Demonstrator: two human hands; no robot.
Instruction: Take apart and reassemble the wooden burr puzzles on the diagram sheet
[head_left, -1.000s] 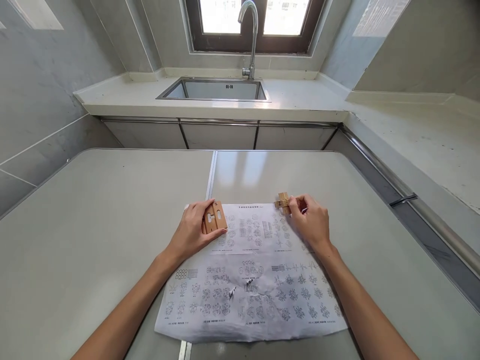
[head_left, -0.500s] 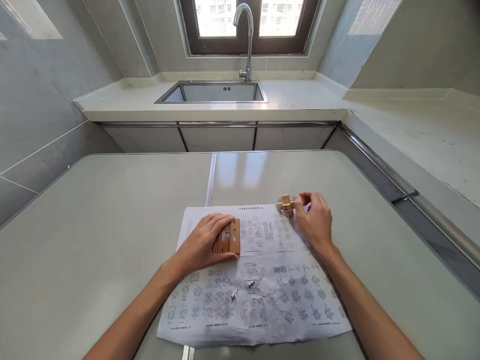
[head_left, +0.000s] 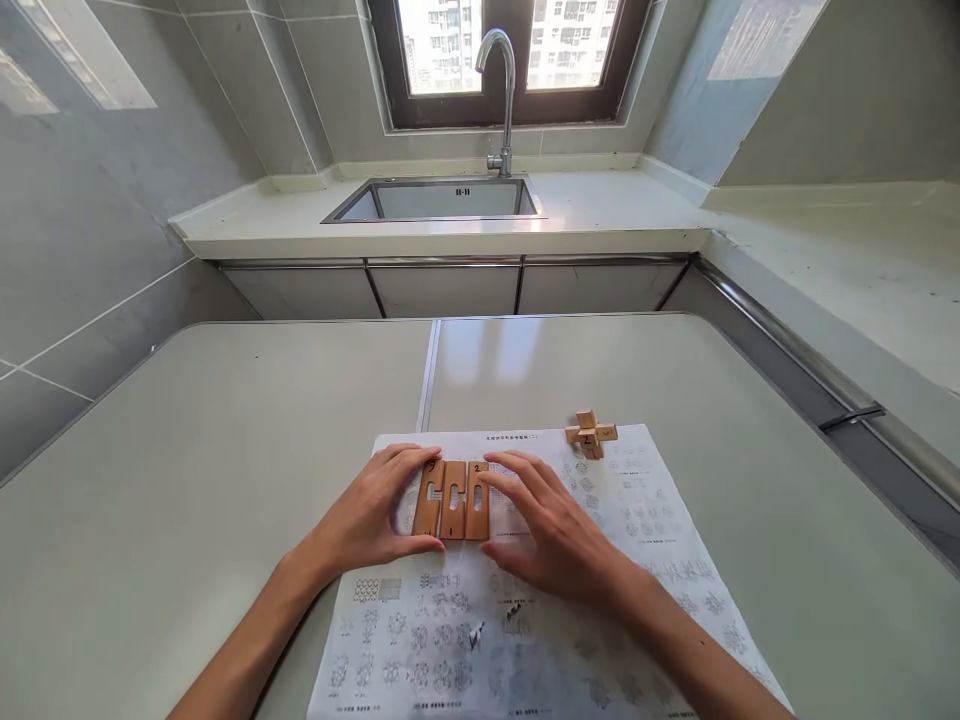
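Three flat wooden puzzle pieces with slots lie side by side on a printed instruction sheet point(head_left: 555, 640). My left hand point(head_left: 367, 510) curves around the left wooden puzzle piece point(head_left: 427, 515), its fingers at the top end and its thumb at the bottom. The middle wooden puzzle piece point(head_left: 452, 520) lies between the other two. At the right wooden puzzle piece point(head_left: 478, 515), my right hand point(head_left: 551, 520) is open, with fingers and thumb apart and a fingertip at its edge. An assembled wooden cross puzzle point(head_left: 590, 436), marked 2, stands near the sheet's far edge, away from both hands.
The sheet has small torn spots and lies on a pale table point(head_left: 187, 480) with a seam. Beyond the table is a counter point(head_left: 600, 205) with a sink point(head_left: 442, 200) and a faucet point(head_left: 506, 100). A metal rail point(head_left: 787, 345) runs along the right side.
My right hand has left the cross puzzle and moved left to the flat pieces. My left hand has shifted leftward, uncovering more of them. The camera view has tilted slightly up.
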